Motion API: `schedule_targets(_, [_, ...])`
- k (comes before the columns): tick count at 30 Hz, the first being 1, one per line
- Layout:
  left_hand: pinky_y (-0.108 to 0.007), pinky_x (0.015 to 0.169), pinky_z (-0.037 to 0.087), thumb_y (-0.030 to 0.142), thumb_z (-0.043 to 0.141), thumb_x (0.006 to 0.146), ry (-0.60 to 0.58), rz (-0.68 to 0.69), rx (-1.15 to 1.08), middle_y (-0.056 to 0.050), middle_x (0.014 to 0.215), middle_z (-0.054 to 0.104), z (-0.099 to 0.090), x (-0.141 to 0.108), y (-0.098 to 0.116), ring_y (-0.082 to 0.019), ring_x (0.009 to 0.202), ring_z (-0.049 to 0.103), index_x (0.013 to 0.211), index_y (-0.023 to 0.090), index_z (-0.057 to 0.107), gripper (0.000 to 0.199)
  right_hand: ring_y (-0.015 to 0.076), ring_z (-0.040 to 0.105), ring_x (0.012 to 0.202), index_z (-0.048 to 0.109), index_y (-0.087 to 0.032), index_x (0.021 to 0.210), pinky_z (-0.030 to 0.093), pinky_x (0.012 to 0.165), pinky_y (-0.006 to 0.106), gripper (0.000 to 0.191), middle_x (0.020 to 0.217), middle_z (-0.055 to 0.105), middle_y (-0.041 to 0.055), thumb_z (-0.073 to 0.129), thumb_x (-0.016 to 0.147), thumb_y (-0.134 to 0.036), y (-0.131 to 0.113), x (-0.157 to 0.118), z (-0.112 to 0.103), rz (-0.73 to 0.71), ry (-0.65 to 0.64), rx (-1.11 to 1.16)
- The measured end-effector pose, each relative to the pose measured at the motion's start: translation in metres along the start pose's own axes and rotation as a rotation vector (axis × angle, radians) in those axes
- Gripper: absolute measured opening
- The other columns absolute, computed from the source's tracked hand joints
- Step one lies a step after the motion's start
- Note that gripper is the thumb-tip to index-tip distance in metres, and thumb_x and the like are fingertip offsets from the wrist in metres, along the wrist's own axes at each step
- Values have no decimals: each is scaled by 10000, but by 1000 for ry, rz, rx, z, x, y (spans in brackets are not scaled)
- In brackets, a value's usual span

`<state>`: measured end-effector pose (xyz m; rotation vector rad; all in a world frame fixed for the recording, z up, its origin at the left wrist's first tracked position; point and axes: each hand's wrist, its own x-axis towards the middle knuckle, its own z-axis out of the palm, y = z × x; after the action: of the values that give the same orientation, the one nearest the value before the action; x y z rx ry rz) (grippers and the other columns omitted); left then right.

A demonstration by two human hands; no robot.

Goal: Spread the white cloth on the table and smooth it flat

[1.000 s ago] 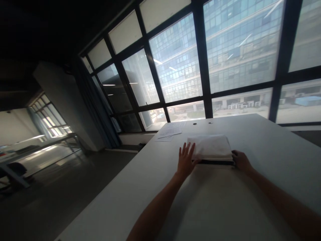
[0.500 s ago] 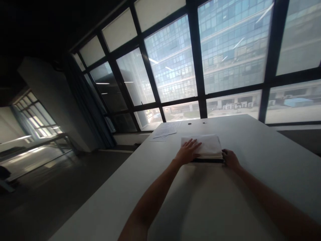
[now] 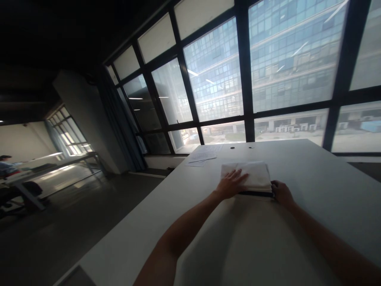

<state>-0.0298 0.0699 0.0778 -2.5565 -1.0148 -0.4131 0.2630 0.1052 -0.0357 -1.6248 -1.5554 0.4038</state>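
Observation:
A flat white bundle [image 3: 257, 174], perhaps paper or folded cloth, lies on the table before me. A dark strip [image 3: 257, 194] shows beneath its near edge. My left hand [image 3: 232, 183] rests on the bundle's left part, fingers spread and palm down. At the near right corner, the curled fingers of my right hand [image 3: 281, 192] close on the bundle's edge. The fingertips there are partly hidden.
The white table [image 3: 321, 206] stretches towards large windows [image 3: 214, 75]. Loose printed sheets [image 3: 204, 154] lie at its far left, with a small dark disc [image 3: 232, 147] near the far edge. A person [image 3: 7, 166] sits at another table in the left background.
The whole view has shifted, so the table and windows appear further right, and a seated person has come into sight at left. Both hands keep their places on the bundle.

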Motion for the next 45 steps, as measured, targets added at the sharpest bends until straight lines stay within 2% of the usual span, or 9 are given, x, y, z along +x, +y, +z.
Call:
schedule_targets(14, [-494,1197,338,508,502,1014,2,80,22,-127,1599,399,5,15,-8,-345,1482,354,1558,258,401,608,235,715,807,763,-159,940,458,651,277,392,923,772,128,414,887,-328,2,1,-1,-22,-29,-10])
schedule_targets(17, [-498,1164,391,341,525,1017,-25,104,43,-94,1633,350,5,17,-6,-352,1492,337,1576,312,353,586,242,715,811,762,-149,962,461,657,286,404,928,771,136,405,881,-321,1,1,-1,-19,-28,-29])
schedule_targets(20, [-376,1105,478,136,437,1004,-33,15,-24,-40,1613,401,-1,19,-16,-250,1424,466,1563,332,368,596,245,717,832,758,-151,961,467,665,287,412,950,773,139,399,890,-340,1,0,-3,-32,-27,-17])
schedule_targets(24, [-345,1076,510,69,396,979,94,-132,-177,-22,1515,536,-29,11,-53,-180,1278,603,1514,286,437,579,247,719,810,757,-154,965,474,655,289,405,929,775,134,417,882,-356,0,-2,-3,-18,-22,6])
schedule_targets(28, [-379,1083,493,58,432,953,219,-327,-188,-69,1477,572,-78,-22,-105,-226,1283,593,1519,209,426,586,242,714,790,760,-150,955,470,645,284,386,915,771,134,440,867,-349,0,-2,-2,-44,-7,0])
schedule_targets(33, [-395,1011,508,99,407,989,32,-661,83,-127,1379,633,-119,-79,-144,-275,1135,668,1530,204,412,552,258,708,794,759,-138,991,466,656,301,412,919,769,146,453,870,-386,5,-1,0,-28,-16,6])
schedule_targets(38, [-418,897,540,113,374,990,-277,-864,227,-254,1229,657,-94,-134,-111,-325,1043,699,1430,88,503,459,284,713,856,762,-122,1007,470,673,317,449,984,767,180,421,871,-381,7,1,-1,-26,-24,-41])
schedule_targets(42, [-394,886,545,216,562,956,-366,-861,128,-208,1131,704,-62,-160,-71,-316,1032,703,1296,109,618,361,268,715,799,756,-111,1018,471,648,309,468,962,767,181,420,869,-399,11,2,-1,-36,-40,-33])
schedule_targets(45, [-413,902,536,339,660,920,-369,-876,34,-207,1121,710,-50,-164,-63,-332,1049,694,1169,112,683,338,278,715,809,753,-111,1026,472,653,318,462,964,766,184,427,868,-399,16,3,-2,-45,-36,-32])
